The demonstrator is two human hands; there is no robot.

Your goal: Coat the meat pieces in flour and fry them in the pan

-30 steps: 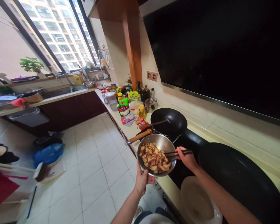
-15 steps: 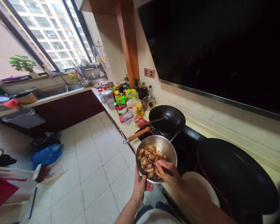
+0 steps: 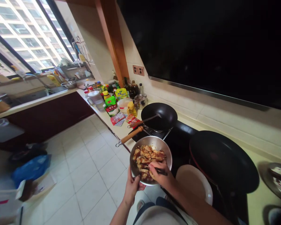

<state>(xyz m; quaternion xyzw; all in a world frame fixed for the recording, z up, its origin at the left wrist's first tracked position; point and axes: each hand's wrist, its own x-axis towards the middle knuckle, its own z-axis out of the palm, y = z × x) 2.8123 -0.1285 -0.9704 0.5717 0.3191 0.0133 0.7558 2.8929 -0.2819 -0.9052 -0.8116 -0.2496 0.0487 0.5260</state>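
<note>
**Meat mixed in the bowl, none moved out**

A shiny metal bowl (image 3: 165,148) is held up at the front edge of the stove. Its rim is pinched by the left hand (image 3: 132,184), with the thumb on top and the fingers tucked under. Dark chopsticks (image 3: 163,171) are gripped by the right hand (image 3: 159,174), which is held low over the meat pieces (image 3: 147,153). The chopsticks' tips cannot be seen well.

The meat seems to have been cut up and coated with brown sauce already, so that part looks done. Stirring seems to be the step in hand, and it looks well along. Whether the bottom pieces are coated too cannot be told.

All the meat that can be seen is in the bowl. None is seen in the black wok (image 3: 170,115), where a spatula (image 3: 145,120) is rested, or in the big frying pan (image 3: 224,159). Whether the meat has been cooked cannot be told.
</note>
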